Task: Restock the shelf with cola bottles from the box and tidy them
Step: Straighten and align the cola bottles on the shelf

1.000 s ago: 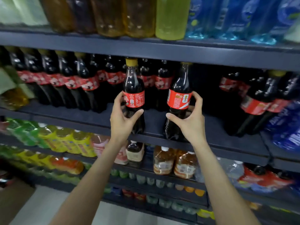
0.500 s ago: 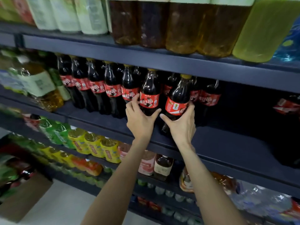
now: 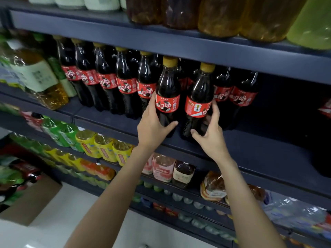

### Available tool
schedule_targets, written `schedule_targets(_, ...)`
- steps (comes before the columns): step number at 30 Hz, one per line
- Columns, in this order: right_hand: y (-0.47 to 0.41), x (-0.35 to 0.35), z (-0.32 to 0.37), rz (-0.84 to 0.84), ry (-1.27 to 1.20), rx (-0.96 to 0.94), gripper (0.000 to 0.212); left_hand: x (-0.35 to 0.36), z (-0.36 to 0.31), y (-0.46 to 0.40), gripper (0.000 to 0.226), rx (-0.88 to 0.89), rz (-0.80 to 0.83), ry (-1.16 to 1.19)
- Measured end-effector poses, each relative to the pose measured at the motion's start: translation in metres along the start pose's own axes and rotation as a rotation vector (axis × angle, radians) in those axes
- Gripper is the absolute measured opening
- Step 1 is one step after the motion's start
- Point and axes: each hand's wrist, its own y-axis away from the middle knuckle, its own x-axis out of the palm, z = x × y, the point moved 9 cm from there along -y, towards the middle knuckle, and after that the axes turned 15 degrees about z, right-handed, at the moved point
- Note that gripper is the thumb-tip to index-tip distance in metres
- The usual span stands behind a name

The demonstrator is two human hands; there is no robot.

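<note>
Two cola bottles with red labels and yellow caps stand at the front of the dark blue shelf. My left hand grips the left cola bottle low on its body. My right hand grips the right cola bottle, thumb in front and fingers round its right side. A row of several cola bottles runs to the left of them, and two more stand behind on the right. The cardboard box sits on the floor at lower left with bottles in it.
The shelf stretch right of the held bottles is dark and bare. Large yellow and brown drink bottles fill the shelf above. Green tea bottles stand at far left. Lower shelves hold green, yellow and orange drinks.
Both hands have kept hold of the two bottles and carried them left along the shelf to the end of the cola row. The bottles now stand upright, closer together.
</note>
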Motion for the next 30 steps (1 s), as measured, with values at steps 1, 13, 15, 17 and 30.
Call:
schedule_targets(1,0.002,-0.004,-0.001,-0.038,0.02,0.005,0.106,0.001,0.004,0.003,0.102,0.002,0.011,0.013)
schedule_targets(13,-0.013,0.007,0.022,-0.466,0.38,0.158,0.106,0.013,0.009,0.003,0.08,-0.015,-0.229,0.137)
schedule_targets(15,-0.015,0.008,0.021,-0.487,0.412,0.175,0.107,0.015,0.01,0.002,0.078,-0.013,-0.246,0.147)
schedule_targets(17,-0.015,0.007,0.021,-0.501,0.424,0.172,0.107,0.016,0.012,-0.001,0.077,-0.015,-0.249,0.158)
schedule_targets(30,-0.012,0.008,0.018,-0.505,0.375,0.159,0.105,0.013,0.015,-0.006,0.079,0.034,-0.188,0.168)
